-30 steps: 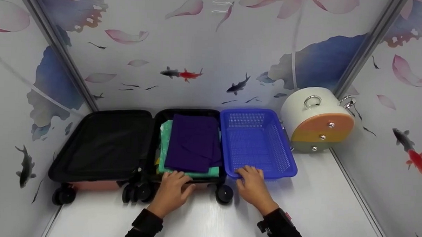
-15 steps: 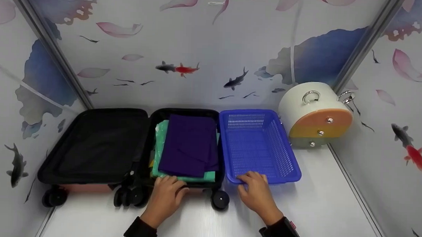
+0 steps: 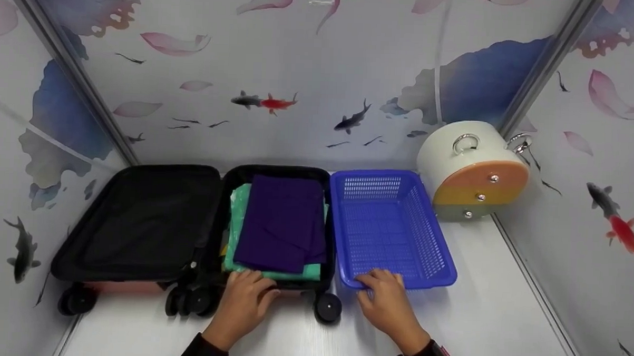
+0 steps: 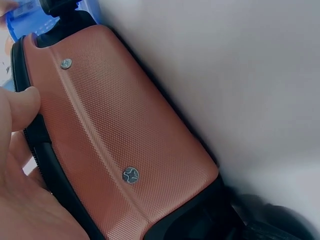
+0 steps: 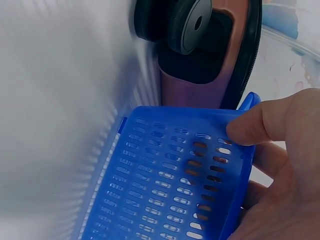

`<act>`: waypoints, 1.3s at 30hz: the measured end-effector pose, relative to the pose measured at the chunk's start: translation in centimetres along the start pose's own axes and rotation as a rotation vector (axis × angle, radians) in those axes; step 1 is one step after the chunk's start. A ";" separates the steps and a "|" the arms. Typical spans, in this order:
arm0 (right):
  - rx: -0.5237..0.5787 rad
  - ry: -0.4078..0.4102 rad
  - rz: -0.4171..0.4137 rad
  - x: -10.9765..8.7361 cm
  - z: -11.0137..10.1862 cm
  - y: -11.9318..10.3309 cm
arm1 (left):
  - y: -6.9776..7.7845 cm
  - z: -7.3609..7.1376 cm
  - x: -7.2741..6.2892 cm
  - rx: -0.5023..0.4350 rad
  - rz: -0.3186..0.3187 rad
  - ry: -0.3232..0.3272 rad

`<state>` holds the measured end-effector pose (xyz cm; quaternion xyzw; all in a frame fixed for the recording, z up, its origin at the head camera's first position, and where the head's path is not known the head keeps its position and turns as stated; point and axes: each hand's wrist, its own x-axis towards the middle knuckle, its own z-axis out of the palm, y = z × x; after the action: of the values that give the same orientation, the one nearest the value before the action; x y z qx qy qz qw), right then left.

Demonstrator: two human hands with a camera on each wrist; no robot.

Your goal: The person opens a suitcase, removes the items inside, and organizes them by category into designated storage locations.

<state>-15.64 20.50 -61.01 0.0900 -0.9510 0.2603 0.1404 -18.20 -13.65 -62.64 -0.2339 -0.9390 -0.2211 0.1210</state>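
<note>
An open suitcase [image 3: 141,222] lies flat, its salmon shell [image 4: 120,120] showing outside. Folded dark purple cloth [image 3: 281,224] sits in its right half, on top of green cloth [image 3: 236,230]. My left hand [image 3: 243,304] grips the near edge of that half, thumb [image 4: 25,107] on the outside and fingers over the rim. Beside the suitcase stands a blue perforated plastic basket [image 3: 373,222] with nothing inside. My right hand [image 3: 391,307] pinches its near rim close to the left corner, thumb [image 5: 250,127] against the outer wall, fingers over the inside.
A cream round-topped box [image 3: 460,167] with orange, yellow and green drawer fronts stands at the back right. Black wheels [image 3: 328,307] stick out from the suitcase's near side. Printed walls [image 3: 310,56] with metal corner posts enclose the white surface [image 3: 502,311].
The suitcase and the basket have slid a little toward me, away from the back wall, with both hands keeping their grip. The head view has shifted slightly.
</note>
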 end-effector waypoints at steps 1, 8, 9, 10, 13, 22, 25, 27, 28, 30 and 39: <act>-0.004 -0.002 0.002 -0.1 0.0 -0.1 | 0.0 0.0 -0.1 -0.004 -0.003 -0.003; -0.031 -0.026 0.014 -0.5 -0.2 -0.5 | 0.1 -0.3 -0.6 -0.048 -0.027 -0.016; -0.028 -0.038 0.019 -0.6 -0.3 -0.6 | 0.1 -0.4 -0.7 -0.055 -0.031 -0.023; -0.020 -0.053 0.024 -0.6 -0.4 -0.6 | 0.2 -0.5 -0.8 -0.061 -0.036 -0.032; 0.021 -0.123 0.034 -0.5 -0.9 -0.7 | 0.2 -1.2 -0.7 -0.075 -0.059 -0.090; 0.274 -0.202 0.094 4.5 -3.5 -2.7 | 0.9 -5.4 2.7 -0.400 -0.269 -0.101; 0.404 -0.198 0.140 7.3 -3.1 -4.4 | 0.4 -6.1 4.8 -0.407 -0.297 0.014; 0.472 -0.225 0.178 9.4 -2.5 -5.3 | -0.4 -6.1 6.5 -0.397 -0.328 0.060; 0.485 -0.248 0.205 10.3 -2.0 -5.6 | -0.8 -6.0 7.3 -0.384 -0.348 0.074; 0.491 -0.306 0.256 12.0 -1.0 -6.2 | -1.7 -5.5 8.7 -0.343 -0.393 0.075; 0.361 -0.428 0.352 15.1 2.7 -8.1 | -4.0 -4.1 11.3 -0.209 -0.583 -0.128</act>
<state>-28.48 10.74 -54.72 0.0001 -0.8984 0.4203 -0.1278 -29.39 -14.41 -56.72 0.0205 -0.9444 -0.3268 -0.0313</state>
